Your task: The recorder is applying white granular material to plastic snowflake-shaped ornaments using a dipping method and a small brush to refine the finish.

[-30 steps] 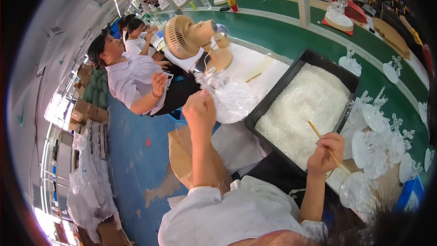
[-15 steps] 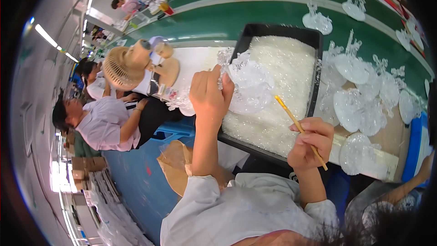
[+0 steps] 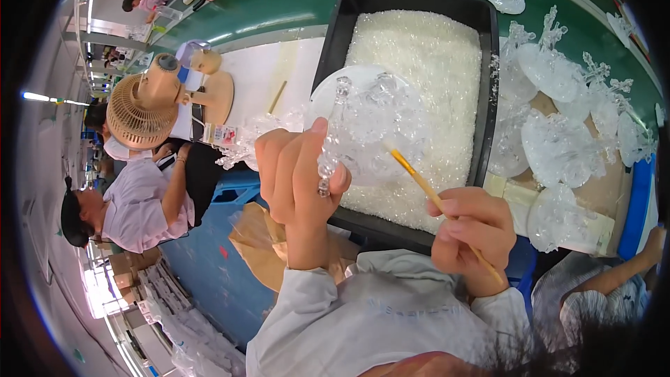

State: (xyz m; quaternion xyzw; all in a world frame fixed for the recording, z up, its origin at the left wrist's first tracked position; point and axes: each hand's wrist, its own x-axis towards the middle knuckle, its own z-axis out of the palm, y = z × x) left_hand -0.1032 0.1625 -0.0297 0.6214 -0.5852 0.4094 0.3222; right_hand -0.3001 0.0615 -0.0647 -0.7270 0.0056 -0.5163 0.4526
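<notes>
My left hand (image 3: 296, 181) is closed on a clear plastic ornament (image 3: 380, 122), a round disc with small see-through figures standing on it. The ornament is tilted above a black tray (image 3: 419, 0) filled with white glittering granules (image 3: 447, 56). A thin paintbrush (image 3: 417, 180) with a yellow handle is pinched in my right hand (image 3: 474, 237). Its tip points at the disc; whether it touches cannot be made out. Several similar clear ornaments (image 3: 562, 146) crowd together to the right of the tray.
Left of the tray stands a beige fan (image 3: 143, 110) on a white surface, near a loose thin stick (image 3: 277, 97). More clear pieces (image 3: 255, 141) lie beside my left hand. A person (image 3: 143, 206) sits at the left, and another person's arm (image 3: 621, 276) shows at the right. Brown paper (image 3: 255, 244) hangs below.
The ornament has turned in my left hand, its disc now facing me more. The brush tip has come close to the disc. The whole view has shifted, with the tray appearing higher and larger.
</notes>
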